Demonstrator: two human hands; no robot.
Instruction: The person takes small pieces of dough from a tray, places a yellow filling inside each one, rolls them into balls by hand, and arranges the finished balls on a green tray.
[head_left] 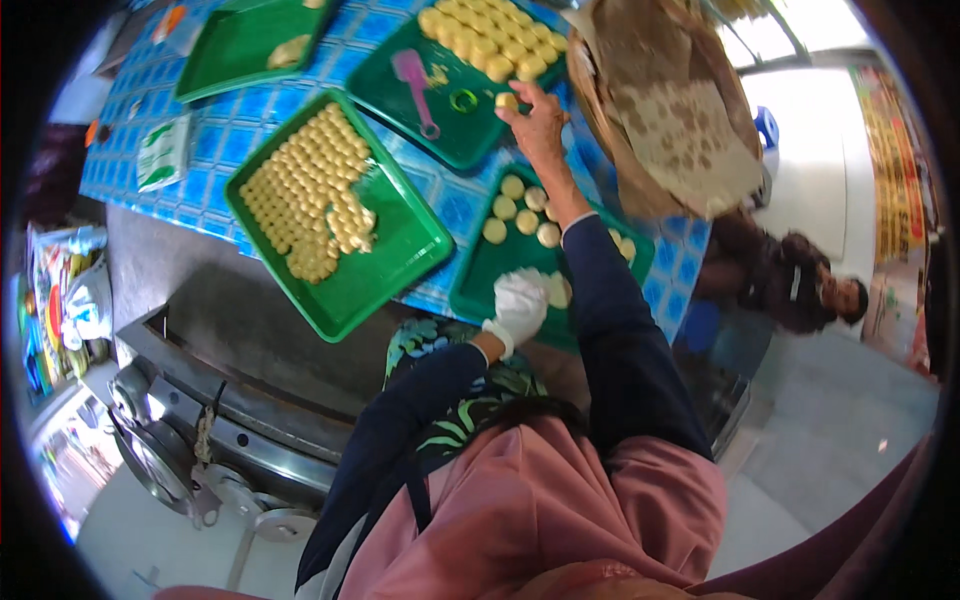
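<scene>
From my end I see a small, rounded dough ball, pale yellow and smooth, above the near edge of the upper tray, where rows of yellow balls sit at the far end beside a pink scoop and a green ring. Nearer me, pale rounds lie spaced out in another green tray; the left tray holds tightly packed small pieces. A blue checked tablecloth lies under them all. A paper-lined basket stands at the right, with another person beyond, and metal pans are at lower left. My bare right hand pinches the ball between thumb and fingertips, nearly closed around it. My gloved left hand is curled over the nearer tray, just beside a pale round; I cannot tell whether it grips anything.
</scene>
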